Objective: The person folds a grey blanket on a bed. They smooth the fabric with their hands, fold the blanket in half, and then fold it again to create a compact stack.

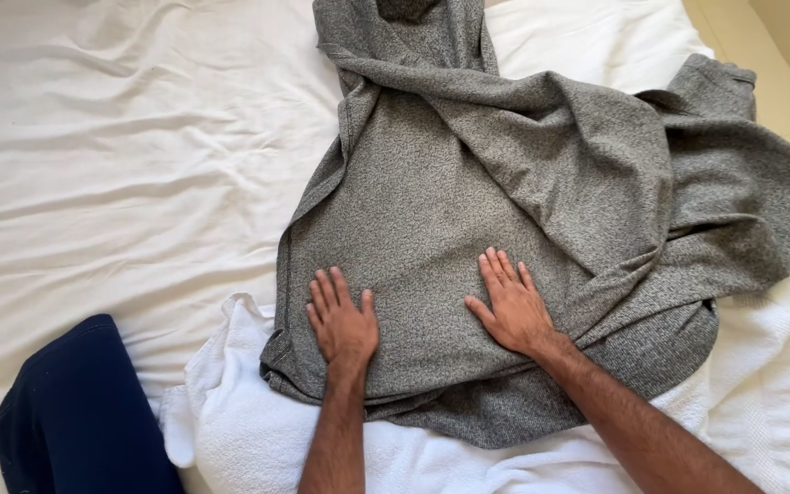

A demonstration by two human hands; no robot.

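Head view: left hand [344, 320] and right hand [510, 306], both flat and empty, press the grey sweater [486, 229] on the bed [121, 165]; smoothing appears underway, and folding would first call for straightening the bunched right side.

1. The sweater [505, 183] is heathered grey, a fine salt-and-pepper fleck all over.
2. Under the sweater's near edge, the towel [249, 430] is plain white.
3. Left of the sweater, the bed sheet [121, 165] is off-white, unpatterned.
4. Beyond the towel, further left of the sweater, the garment [75, 412] is solid dark navy.
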